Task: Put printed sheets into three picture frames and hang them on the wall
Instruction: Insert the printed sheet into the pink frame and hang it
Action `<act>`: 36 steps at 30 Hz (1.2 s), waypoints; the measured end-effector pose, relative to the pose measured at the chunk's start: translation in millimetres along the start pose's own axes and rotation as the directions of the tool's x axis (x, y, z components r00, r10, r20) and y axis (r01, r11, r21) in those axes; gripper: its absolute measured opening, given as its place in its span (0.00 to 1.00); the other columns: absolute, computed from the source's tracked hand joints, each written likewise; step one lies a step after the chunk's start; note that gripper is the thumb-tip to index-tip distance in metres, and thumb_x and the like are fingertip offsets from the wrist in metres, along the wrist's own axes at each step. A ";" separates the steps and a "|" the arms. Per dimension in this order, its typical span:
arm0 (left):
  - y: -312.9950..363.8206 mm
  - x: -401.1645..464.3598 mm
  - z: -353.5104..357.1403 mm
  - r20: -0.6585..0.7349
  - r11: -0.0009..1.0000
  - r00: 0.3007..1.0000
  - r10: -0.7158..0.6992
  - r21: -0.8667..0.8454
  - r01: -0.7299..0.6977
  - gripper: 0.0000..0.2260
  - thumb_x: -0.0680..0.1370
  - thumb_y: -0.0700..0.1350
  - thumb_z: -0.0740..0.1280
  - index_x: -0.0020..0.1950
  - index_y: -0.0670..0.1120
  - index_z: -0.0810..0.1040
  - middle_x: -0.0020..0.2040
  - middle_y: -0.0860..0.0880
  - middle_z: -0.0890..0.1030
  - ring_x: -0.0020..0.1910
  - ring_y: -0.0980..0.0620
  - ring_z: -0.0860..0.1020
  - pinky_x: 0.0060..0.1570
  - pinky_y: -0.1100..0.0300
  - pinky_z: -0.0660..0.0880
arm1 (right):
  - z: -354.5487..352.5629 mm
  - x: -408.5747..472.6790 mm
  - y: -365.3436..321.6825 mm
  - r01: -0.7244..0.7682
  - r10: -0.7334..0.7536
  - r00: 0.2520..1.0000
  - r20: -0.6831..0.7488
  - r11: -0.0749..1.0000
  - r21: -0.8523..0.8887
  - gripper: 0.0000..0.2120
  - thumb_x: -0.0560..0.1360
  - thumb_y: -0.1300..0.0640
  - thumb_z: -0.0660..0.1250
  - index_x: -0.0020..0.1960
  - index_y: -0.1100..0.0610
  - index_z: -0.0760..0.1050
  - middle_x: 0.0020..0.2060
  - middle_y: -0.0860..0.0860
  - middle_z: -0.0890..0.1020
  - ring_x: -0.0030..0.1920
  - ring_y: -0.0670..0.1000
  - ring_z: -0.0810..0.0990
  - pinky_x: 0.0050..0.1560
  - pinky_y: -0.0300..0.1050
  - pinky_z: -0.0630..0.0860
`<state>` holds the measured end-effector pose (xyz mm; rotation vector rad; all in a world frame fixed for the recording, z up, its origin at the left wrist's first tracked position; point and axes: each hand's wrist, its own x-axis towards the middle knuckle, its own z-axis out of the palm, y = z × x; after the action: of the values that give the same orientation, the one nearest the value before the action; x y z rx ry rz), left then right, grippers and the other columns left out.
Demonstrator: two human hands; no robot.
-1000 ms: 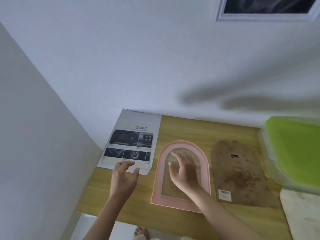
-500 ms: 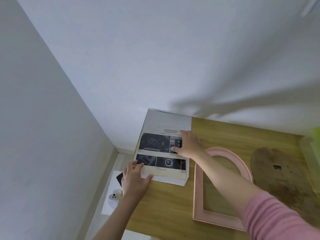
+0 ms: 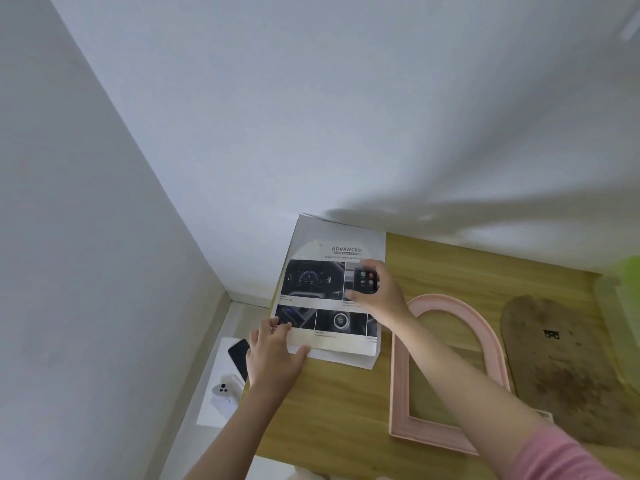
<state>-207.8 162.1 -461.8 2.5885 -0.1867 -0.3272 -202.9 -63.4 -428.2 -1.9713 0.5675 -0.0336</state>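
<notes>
A printed sheet [image 3: 322, 296] is laid flat at the far left corner of a wooden table [image 3: 339, 410], its long axis running from the near edge toward the wall, with the heading "ADVANCED" at the far end and rows of dark photographs below it. An arch-shaped outline is seen on it, rounded at the far end, and a plain white sheet [image 3: 372, 360] is seen jutting out from underneath at the near right corner. The near left corner of the printed sheet is touched by the left hand [image 3: 273, 355], whose fingers are spread and only lightly bent, with the thumb resting at the near edge. The right side of the sheet is pressed by the right hand [image 3: 377, 292], its fingers extended across the upper right photograph; a pink sleeve [image 3: 554, 459] is seen on that arm. Just to the right a pink arched frame [image 3: 401, 386] is laid flat, rounded end toward the wall, and beyond it a brown arched backing board [image 3: 561, 368] is laid the same way. The table is set into a corner formed by pale walls [image 3: 311, 98]. Below its left edge, a dark phone [image 3: 239, 355] and a small white device [image 3: 223, 391] are seen on a white surface.
</notes>
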 end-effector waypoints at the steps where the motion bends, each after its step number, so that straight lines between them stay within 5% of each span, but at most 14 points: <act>1: 0.0 -0.4 -0.1 -0.002 1.000 1.000 0.001 -0.003 -0.001 0.24 0.70 0.58 0.69 0.63 0.50 0.73 0.64 0.53 0.68 0.64 0.50 0.66 0.57 0.49 0.73 | 0.1 -9.9 1.1 0.008 -0.008 1.000 -0.010 0.999 0.053 0.25 0.67 0.58 0.76 0.60 0.49 0.71 0.53 0.46 0.78 0.54 0.49 0.78 0.54 0.48 0.78; 5: 0.5 -2.2 -1.4 -0.008 1.000 1.000 -0.003 -0.020 0.002 0.24 0.70 0.58 0.70 0.63 0.50 0.74 0.63 0.52 0.68 0.63 0.49 0.67 0.57 0.49 0.73 | 5.2 -45.3 11.6 -0.019 0.017 0.999 0.041 0.999 0.051 0.15 0.74 0.65 0.65 0.58 0.52 0.77 0.55 0.46 0.81 0.46 0.49 0.80 0.51 0.46 0.79; 9: 7.3 -1.3 -10.1 0.057 0.998 0.998 -0.026 -0.059 0.029 0.22 0.68 0.54 0.71 0.60 0.50 0.74 0.61 0.51 0.68 0.61 0.49 0.67 0.52 0.54 0.72 | 11.7 -63.7 15.9 -0.066 0.073 0.996 -0.053 0.990 0.126 0.17 0.75 0.69 0.61 0.52 0.48 0.78 0.54 0.48 0.82 0.36 0.40 0.74 0.46 0.41 0.74; 12: 17.1 -2.5 -24.3 0.095 0.970 0.994 -0.051 -0.231 0.071 0.18 0.67 0.46 0.71 0.56 0.51 0.74 0.56 0.51 0.69 0.57 0.52 0.68 0.49 0.58 0.67 | 5.9 -78.5 12.7 -0.071 0.106 0.986 -0.128 0.965 0.254 0.18 0.75 0.70 0.61 0.49 0.48 0.79 0.49 0.46 0.82 0.27 0.39 0.73 0.33 0.33 0.71; 16: 31.6 -17.6 -34.4 0.074 0.885 0.997 -0.005 -0.463 0.039 0.13 0.71 0.40 0.70 0.53 0.49 0.76 0.50 0.51 0.77 0.45 0.53 0.78 0.38 0.65 0.74 | -17.2 -104.0 21.5 -0.030 0.077 0.984 -0.160 0.961 0.274 0.19 0.75 0.71 0.61 0.47 0.47 0.79 0.46 0.49 0.83 0.22 0.42 0.70 0.25 0.32 0.65; 18: 41.2 -29.9 -29.2 0.069 0.880 0.996 0.056 -0.475 -0.016 0.13 0.71 0.39 0.70 0.55 0.48 0.77 0.51 0.51 0.78 0.45 0.53 0.78 0.36 0.69 0.72 | -35.5 -116.3 29.5 -0.029 0.072 0.981 -0.178 0.972 0.234 0.18 0.75 0.71 0.62 0.48 0.48 0.79 0.45 0.52 0.84 0.24 0.51 0.73 0.28 0.36 0.68; 20: 52.3 -42.7 -17.9 0.088 0.880 0.989 0.116 -0.472 -0.061 0.15 0.71 0.38 0.71 0.56 0.48 0.77 0.52 0.51 0.78 0.44 0.53 0.78 0.36 0.69 0.72 | -55.5 -128.7 38.2 -0.045 0.082 0.976 -0.199 0.982 0.182 0.16 0.75 0.70 0.62 0.52 0.52 0.79 0.44 0.51 0.84 0.37 0.59 0.79 0.37 0.44 0.76; 25: 82.1 -72.1 14.3 0.175 0.884 0.955 0.238 -0.447 -0.138 0.19 0.68 0.39 0.74 0.57 0.49 0.76 0.51 0.56 0.76 0.40 0.58 0.76 0.39 0.70 0.72 | -96.9 -157.4 69.1 -0.107 0.134 0.929 -0.345 0.990 0.097 0.13 0.74 0.67 0.66 0.55 0.55 0.79 0.51 0.49 0.82 0.51 0.47 0.80 0.55 0.44 0.77; 30: 101.2 -87.1 46.3 0.269 0.891 0.893 0.360 -0.383 -0.244 0.20 0.68 0.41 0.73 0.59 0.49 0.77 0.53 0.54 0.77 0.43 0.59 0.78 0.44 0.68 0.75 | -123.0 -178.1 99.0 -0.161 0.135 0.892 -0.431 0.987 -0.024 0.13 0.73 0.68 0.66 0.56 0.60 0.78 0.52 0.53 0.79 0.53 0.50 0.77 0.50 0.30 0.68; 36: 107.9 -93.7 61.3 0.290 0.902 0.868 0.403 -0.289 -0.322 0.21 0.70 0.44 0.73 0.62 0.46 0.76 0.52 0.55 0.72 0.43 0.57 0.78 0.46 0.69 0.76 | -130.0 -187.6 119.5 -0.227 0.137 0.912 -0.386 0.954 -0.196 0.16 0.73 0.63 0.68 0.61 0.59 0.75 0.50 0.51 0.73 0.45 0.46 0.74 0.47 0.33 0.68</act>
<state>-321.7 58.7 -439.4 2.1862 -0.7127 -0.6176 -448.9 -139.6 -429.0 -2.1483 1.0439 -0.2339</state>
